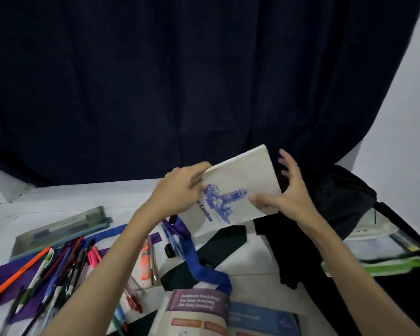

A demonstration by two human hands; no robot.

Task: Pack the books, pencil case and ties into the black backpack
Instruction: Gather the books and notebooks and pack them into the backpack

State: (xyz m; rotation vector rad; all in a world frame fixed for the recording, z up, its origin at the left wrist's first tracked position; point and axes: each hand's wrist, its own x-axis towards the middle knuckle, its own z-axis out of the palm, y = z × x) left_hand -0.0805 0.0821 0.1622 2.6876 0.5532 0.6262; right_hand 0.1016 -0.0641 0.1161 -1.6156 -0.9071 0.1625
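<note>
I hold a white exercise book (238, 187) with a blue print above the table, tilted. My left hand (182, 187) grips its left edge. My right hand (286, 190) has its thumb on the cover and fingers spread behind the right edge. The black backpack (342, 200) lies just right of the book. A grey pencil case (58, 229) rests at the left. A blue tie (199, 260), a dark green tie (218, 248) and a purple tie (7, 272) lie on the table. Two more books, one purple-headed (197, 314) and one blue (264, 318), sit at the near edge.
Several loose pens and markers (58, 267) are scattered at the left, with an orange highlighter (144, 260) near the middle. A book with a green edge (378, 253) lies at the right by the backpack. A dark curtain (180, 81) hangs behind the white table (83, 202).
</note>
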